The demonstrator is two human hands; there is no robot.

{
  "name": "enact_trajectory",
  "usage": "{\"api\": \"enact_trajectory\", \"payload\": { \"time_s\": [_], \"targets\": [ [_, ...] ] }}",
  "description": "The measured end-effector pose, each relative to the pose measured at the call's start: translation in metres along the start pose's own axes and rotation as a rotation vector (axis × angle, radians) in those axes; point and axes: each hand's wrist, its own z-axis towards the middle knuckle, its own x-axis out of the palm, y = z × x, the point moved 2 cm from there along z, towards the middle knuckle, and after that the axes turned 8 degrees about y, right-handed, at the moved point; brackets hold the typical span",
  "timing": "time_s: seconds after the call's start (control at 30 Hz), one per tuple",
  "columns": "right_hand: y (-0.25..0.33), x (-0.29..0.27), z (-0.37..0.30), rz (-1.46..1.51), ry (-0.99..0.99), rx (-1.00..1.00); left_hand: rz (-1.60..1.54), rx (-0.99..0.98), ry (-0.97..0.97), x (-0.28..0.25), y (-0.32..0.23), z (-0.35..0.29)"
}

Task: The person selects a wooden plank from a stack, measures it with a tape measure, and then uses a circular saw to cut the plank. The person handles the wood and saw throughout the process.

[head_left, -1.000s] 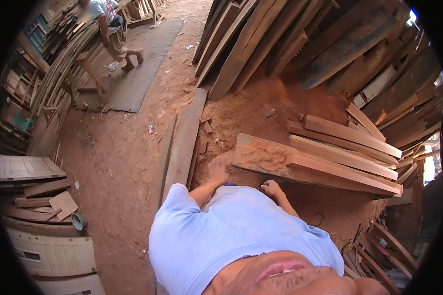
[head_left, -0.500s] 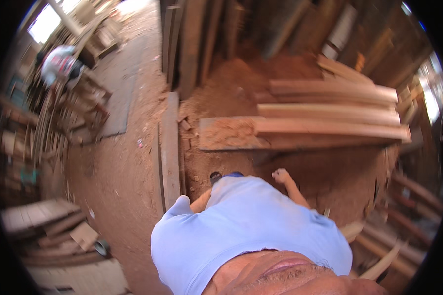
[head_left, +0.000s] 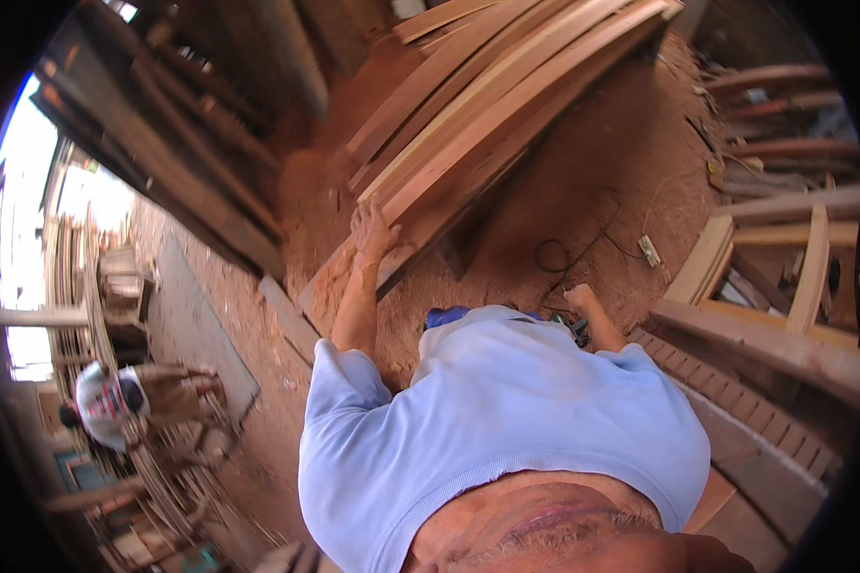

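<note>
My left hand (head_left: 374,232) reaches forward with its fingers spread, lying at the near end of several long reddish and pale planks (head_left: 468,138). The fingertips seem to touch the end of a pale plank. Under the planks is a wide board (head_left: 327,283) with sawdust on its near end. My right hand (head_left: 577,298) is low at my right side with its fingers curled; whether it holds anything is hidden. Just below it, partly covered by my shirt, is a dark greenish object (head_left: 577,330) whose kind I cannot make out.
A dark cable (head_left: 569,263) loops over the dusty floor near a white socket block (head_left: 649,250). On the right stands a wooden frame (head_left: 726,320) beside a slotted wooden strip (head_left: 750,406). Tall dark boards (head_left: 177,143) lean at the far left. Another person (head_left: 110,406) bends over wood at left.
My view has turned to the right. My left hand has stretched forward from my side to the plank ends. My right hand stays low and curled.
</note>
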Motion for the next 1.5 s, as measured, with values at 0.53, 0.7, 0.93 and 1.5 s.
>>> {"api": "enact_trajectory", "payload": {
  "time_s": [0.53, 0.7, 0.93, 1.5],
  "targets": [
    [-0.084, 0.082, -0.084, 0.635, -0.267, 0.434, 0.038, -0.142, 0.213, 0.033, -0.038, 0.033],
    [0.032, 0.005, -0.015, 0.249, 0.067, 0.335, -0.053, -0.009, 0.086, 0.032, 0.013, 0.025],
    [0.176, -0.076, 0.067, 0.4, -0.121, 0.287, -0.062, -0.04, 0.074, 0.032, 0.022, 0.023],
    [0.516, -0.145, 0.131, -0.714, -0.219, -0.556, -0.104, -0.056, 0.03, 0.023, 0.021, 0.025]
  ]
}}
